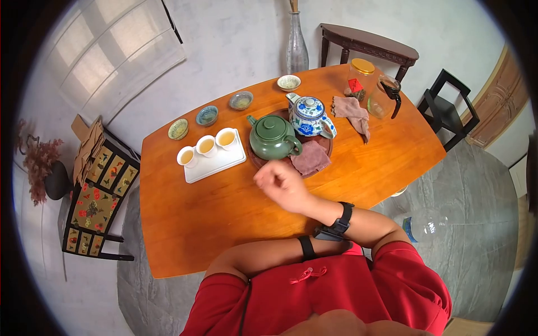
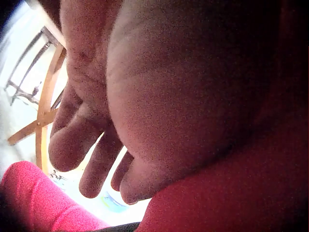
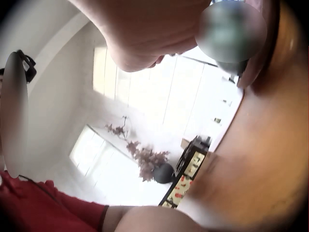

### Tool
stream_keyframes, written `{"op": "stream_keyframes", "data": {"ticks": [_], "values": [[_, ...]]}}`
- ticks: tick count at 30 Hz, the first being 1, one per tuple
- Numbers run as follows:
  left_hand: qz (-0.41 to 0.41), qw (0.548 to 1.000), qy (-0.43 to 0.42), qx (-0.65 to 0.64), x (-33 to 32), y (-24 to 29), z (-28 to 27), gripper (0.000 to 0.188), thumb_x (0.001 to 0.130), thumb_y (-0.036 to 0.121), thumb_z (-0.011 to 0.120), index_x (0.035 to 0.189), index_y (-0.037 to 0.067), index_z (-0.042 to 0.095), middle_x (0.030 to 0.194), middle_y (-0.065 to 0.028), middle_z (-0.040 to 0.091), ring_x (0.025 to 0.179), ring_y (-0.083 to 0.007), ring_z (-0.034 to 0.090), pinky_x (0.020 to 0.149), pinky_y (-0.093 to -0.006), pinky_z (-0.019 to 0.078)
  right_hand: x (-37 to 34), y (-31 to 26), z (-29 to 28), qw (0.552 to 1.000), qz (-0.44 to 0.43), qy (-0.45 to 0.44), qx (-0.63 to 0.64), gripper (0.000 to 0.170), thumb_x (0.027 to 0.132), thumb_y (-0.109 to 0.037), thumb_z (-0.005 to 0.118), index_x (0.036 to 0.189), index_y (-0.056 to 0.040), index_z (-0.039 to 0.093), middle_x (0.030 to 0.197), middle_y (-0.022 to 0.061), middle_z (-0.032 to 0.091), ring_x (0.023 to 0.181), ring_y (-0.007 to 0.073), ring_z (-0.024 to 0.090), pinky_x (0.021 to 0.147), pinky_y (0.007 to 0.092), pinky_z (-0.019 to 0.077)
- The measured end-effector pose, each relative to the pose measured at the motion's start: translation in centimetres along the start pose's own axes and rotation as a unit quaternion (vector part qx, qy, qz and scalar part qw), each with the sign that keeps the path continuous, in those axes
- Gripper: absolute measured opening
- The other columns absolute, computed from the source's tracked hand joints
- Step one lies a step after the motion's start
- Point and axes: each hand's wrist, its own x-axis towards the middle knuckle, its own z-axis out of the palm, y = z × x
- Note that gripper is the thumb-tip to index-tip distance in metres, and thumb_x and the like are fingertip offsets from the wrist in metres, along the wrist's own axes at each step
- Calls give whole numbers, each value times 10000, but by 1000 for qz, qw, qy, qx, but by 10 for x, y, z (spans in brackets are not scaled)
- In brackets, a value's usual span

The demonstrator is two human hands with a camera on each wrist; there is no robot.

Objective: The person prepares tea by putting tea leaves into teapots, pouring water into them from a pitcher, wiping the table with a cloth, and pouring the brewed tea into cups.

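My right hand (image 1: 283,185) is raised over the table just in front of a green teapot (image 1: 272,137), its fingers curled in and nothing between them. The teapot overlaps a round brown tray (image 1: 329,150), which also bears a blue-and-white floral teapot (image 1: 309,122) and a folded mauve cloth (image 1: 311,159). To the hand's left, three small white cups (image 1: 206,147) of yellow tea stand on a white rectangular tray (image 1: 216,170). My left forearm crosses my belly, its hand hidden in the head view. In the left wrist view the left hand (image 2: 111,101) hangs loosely against red clothing, holding nothing.
Several small bowls (image 1: 207,116) line the table's far edge. At the far right stand a yellow-lidded jar (image 1: 358,81), a glass pitcher (image 1: 381,101) with a black handle, and a crumpled cloth (image 1: 353,115). A painted cabinet (image 1: 95,196) is left of the table.
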Motion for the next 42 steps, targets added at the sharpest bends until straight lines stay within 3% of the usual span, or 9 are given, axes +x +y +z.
{"op": "stream_keyframes", "data": {"ticks": [2,4,6,8,10,20,26,31,42], "values": [[-5,1000,1,-12,5,-4,-1,123,871,68,504,825,48,616,829,-128,629,743,-208,575,674,-350,460,0,3,11,974,144,-162,72,84,910,-63,648,985,-68,607,831,-25,603,719,41,508,655,196,408],[-9,1000,3,-23,2,-10,1,123,871,68,504,826,47,616,829,-127,629,742,-208,575,674,-350,460,8,12,19,952,165,-232,116,117,917,-132,665,1007,-74,617,832,-25,607,720,40,523,638,197,419],[-12,999,4,-34,5,-12,2,122,872,68,503,827,47,615,829,-127,628,741,-208,574,674,-350,460,15,13,19,849,364,-349,159,150,931,-183,650,1040,-83,627,832,-26,609,724,45,536,620,206,438],[-15,999,4,-44,10,-18,-2,122,873,68,503,828,47,615,828,-126,627,740,-208,573,674,-350,460,14,26,19,830,375,-365,193,184,940,-214,638,1067,-81,626,837,-17,617,733,48,564,617,212,461],[-18,998,3,-55,9,-22,3,122,874,68,503,830,47,615,828,-125,627,739,-207,573,674,-350,460,14,31,17,768,439,-358,298,201,934,-192,645,1089,-68,618,849,3,629,740,54,589,624,214,473],[10,992,-58,-115,17,-39,16,121,878,67,501,836,45,613,826,-122,624,735,-206,570,674,-348,460,-2,43,20,720,402,-472,311,333,913,-171,666,1206,-38,578,943,32,627,775,95,600,693,250,514],[13,987,-76,-141,18,-44,37,121,881,67,500,840,45,612,825,-120,622,732,-205,568,674,-348,460,-8,46,26,700,408,-464,357,281,891,-132,689,1135,-13,615,929,36,648,797,93,600,719,236,504],[5,983,-66,-170,21,-53,38,120,883,67,499,844,44,611,824,-119,620,730,-205,567,674,-347,460,-11,45,29,726,362,-491,317,180,887,-139,698,1010,-15,653,888,31,655,803,99,607,717,241,502],[-18,971,-36,-236,28,-72,59,120,888,66,497,851,43,609,822,-116,616,725,-203,563,673,-346,460,-9,40,27,725,408,-452,323,176,919,-220,663,917,-52,609,859,20,641,782,104,603,704,249,501]]}}
